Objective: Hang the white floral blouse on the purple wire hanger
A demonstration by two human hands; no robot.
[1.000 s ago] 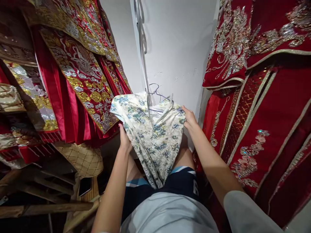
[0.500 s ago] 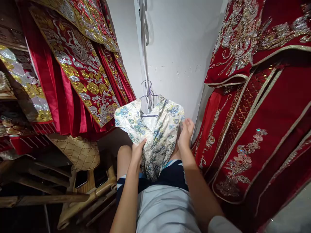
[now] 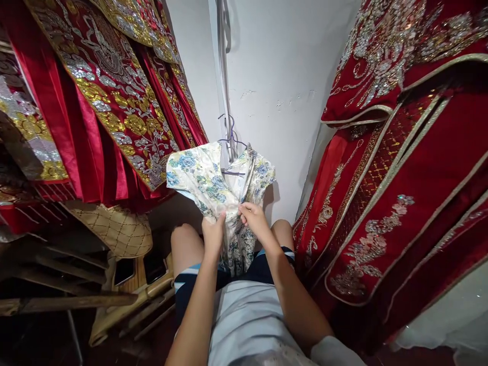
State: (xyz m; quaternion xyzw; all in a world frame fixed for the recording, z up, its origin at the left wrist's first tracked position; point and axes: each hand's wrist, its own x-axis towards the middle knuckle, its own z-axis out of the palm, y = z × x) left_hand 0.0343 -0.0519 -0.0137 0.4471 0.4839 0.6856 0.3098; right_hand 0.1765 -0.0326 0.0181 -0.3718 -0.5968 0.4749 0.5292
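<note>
A white garment with blue and yellow flowers [image 3: 206, 175] hangs on a thin purple hanger [image 3: 231, 133] in front of me, its lower part lying between my knees. My left hand [image 3: 214, 231] grips the garment at its waist, thumb on top of the cloth. Close beside it, my right hand [image 3: 254, 218] pinches the cloth at the front opening, just below the neckline. The garment's sleeves spread to both sides, and its lower folds are bunched and partly hidden behind my hands.
Red embroidered garments with gold and silver sequins [image 3: 125, 107] hang at the left. More red beaded garments [image 3: 385, 203] hang at the right. A bamboo chair [image 3: 95, 325] stands at lower left, with two dark phone-like objects [image 3: 125, 270] on it. A metal upright [image 3: 221, 61] runs along the white wall.
My right hand has moved left from the garment's right sleeve to the front opening and now pinches the cloth there. The left hand keeps its hold. The view has shifted slightly.
</note>
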